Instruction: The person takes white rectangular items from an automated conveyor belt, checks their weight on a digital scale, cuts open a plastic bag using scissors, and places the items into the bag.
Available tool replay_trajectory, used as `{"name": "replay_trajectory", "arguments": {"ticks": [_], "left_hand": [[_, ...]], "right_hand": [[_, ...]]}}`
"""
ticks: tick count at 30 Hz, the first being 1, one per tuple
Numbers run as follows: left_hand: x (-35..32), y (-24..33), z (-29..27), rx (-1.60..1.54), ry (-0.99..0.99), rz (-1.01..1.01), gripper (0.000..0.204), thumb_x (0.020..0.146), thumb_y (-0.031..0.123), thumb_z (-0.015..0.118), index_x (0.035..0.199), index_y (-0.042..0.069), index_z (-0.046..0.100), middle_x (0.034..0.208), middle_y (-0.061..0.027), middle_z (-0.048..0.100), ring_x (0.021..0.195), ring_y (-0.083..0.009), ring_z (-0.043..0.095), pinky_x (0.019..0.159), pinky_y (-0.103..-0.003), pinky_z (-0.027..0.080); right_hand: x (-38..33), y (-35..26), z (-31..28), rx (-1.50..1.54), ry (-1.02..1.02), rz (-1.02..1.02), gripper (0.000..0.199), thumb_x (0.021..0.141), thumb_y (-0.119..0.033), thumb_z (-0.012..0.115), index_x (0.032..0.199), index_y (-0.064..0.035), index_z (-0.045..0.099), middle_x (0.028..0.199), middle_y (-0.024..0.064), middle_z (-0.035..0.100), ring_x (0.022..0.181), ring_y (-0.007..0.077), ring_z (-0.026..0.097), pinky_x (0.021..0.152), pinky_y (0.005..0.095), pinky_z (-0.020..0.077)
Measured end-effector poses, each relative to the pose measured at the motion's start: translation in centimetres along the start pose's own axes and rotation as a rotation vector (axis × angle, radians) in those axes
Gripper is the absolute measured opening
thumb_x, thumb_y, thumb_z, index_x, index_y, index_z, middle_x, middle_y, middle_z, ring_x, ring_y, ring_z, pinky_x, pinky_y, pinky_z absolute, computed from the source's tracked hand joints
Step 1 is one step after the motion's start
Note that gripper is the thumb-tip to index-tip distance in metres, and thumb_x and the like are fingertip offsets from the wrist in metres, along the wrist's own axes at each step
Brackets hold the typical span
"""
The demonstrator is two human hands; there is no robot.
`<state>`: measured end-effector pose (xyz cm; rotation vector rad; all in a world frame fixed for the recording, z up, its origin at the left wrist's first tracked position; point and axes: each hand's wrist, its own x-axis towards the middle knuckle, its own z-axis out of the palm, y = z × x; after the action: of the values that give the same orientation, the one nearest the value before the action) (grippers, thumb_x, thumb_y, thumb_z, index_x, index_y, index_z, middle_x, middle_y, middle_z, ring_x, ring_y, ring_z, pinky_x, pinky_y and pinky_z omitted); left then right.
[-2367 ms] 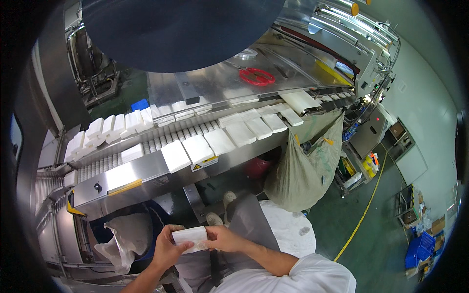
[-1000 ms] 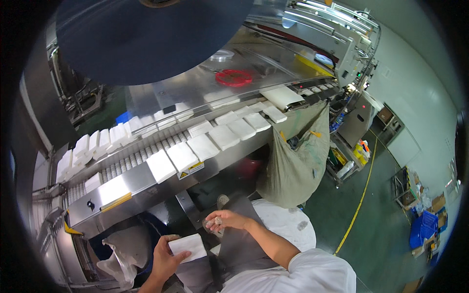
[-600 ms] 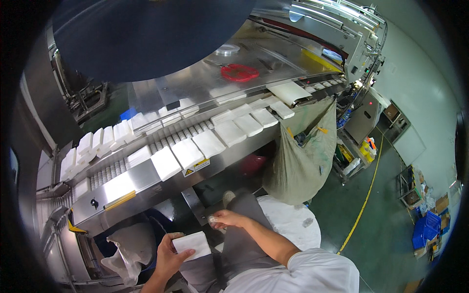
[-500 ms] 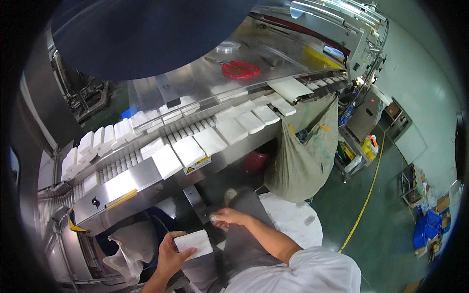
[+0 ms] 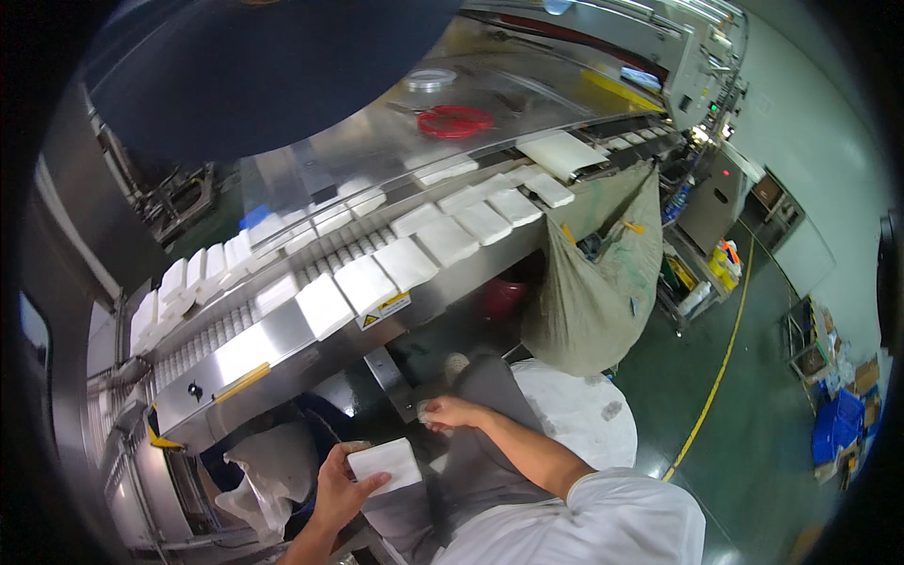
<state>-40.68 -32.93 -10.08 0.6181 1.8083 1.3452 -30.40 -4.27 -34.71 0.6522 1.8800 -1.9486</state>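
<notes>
My left hand (image 5: 337, 488) grips a white folded tissue stack (image 5: 391, 462) above my lap, thumb on top and fingers underneath. To its right, my right hand (image 5: 450, 412) is closed near my knee. A small pale bit shows at its fingertips, too small to name. Beyond both hands, several similar tissue stacks (image 5: 406, 264) lie along the near edge of the roller conveyor (image 5: 226, 363), some overhanging its metal rail. More white stacks (image 5: 193, 268) stand in a row on the far side.
A beige cloth bag (image 5: 593, 311) hangs from the conveyor's right end. Below left is a bin with a clear plastic liner (image 5: 268, 471). A round white seat top (image 5: 589, 419) is beside my leg. A red ring-shaped item (image 5: 455, 121) lies on the machine cover. A dark disc (image 5: 264, 75) blocks the upper left.
The view has shifted slightly. Some stacks on the conveyor's inner track have moved along. Both hands keep nearly the same pose, the left still holding its tissue stack.
</notes>
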Motion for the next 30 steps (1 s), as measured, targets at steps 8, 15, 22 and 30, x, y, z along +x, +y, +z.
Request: {"name": "replay_trajectory", "arguments": {"ticks": [8, 15, 22, 30], "left_hand": [[0.7, 0.0, -0.9, 0.12, -0.082, 0.062, 0.056, 0.083, 0.017, 0.088, 0.127, 0.001, 0.058, 0.116, -0.013, 0.067, 0.106, -0.0192, 0.068, 0.092, -0.035, 0.058], [-1.0, -3.4, -1.9, 0.094, -0.037, 0.11, 0.055, 0.083, 0.018, 0.088, 0.127, 0.002, 0.058, 0.118, -0.0132, 0.067, 0.107, -0.022, 0.067, 0.095, -0.034, 0.055], [-0.3, -2.5, -1.3, 0.106, -0.043, 0.095, 0.058, 0.084, 0.018, 0.087, 0.13, 0.001, 0.056, 0.12, -0.0139, 0.066, 0.107, -0.0227, 0.067, 0.094, -0.034, 0.055], [-0.3, -0.3, -1.1, 0.06, 0.025, 0.054, 0.056, 0.079, 0.008, 0.089, 0.124, 0.0, 0.056, 0.114, -0.0129, 0.068, 0.104, -0.0187, 0.068, 0.09, -0.033, 0.057]], "right_hand": [[0.3, 0.8, -0.7, 0.081, 0.06, 0.043, 0.031, 0.101, -0.026, 0.067, 0.122, -0.003, 0.066, 0.098, 0.005, 0.074, 0.082, 0.0121, 0.069, 0.068, 0.0274, 0.0549], [-1.0, -2.5, 2.3, -0.083, 0.047, 0.126, 0.039, 0.105, -0.018, 0.061, 0.134, 0.007, 0.057, 0.109, 0.0148, 0.074, 0.091, 0.0198, 0.074, 0.076, 0.0306, 0.0585], [-1.4, -2.2, 0.9, 0.121, -0.021, 0.114, 0.045, 0.109, -0.037, 0.053, 0.133, -0.0001, 0.062, 0.11, 0.0102, 0.074, 0.093, 0.0167, 0.071, 0.082, 0.0295, 0.0576], [-3.2, -4.5, 1.9, 0.509, -0.49, -0.088, 0.07, 0.107, -0.059, 0.04, 0.142, -0.001, 0.054, 0.131, 0.0133, 0.065, 0.119, 0.0228, 0.065, 0.103, 0.0383, 0.0511]]}}
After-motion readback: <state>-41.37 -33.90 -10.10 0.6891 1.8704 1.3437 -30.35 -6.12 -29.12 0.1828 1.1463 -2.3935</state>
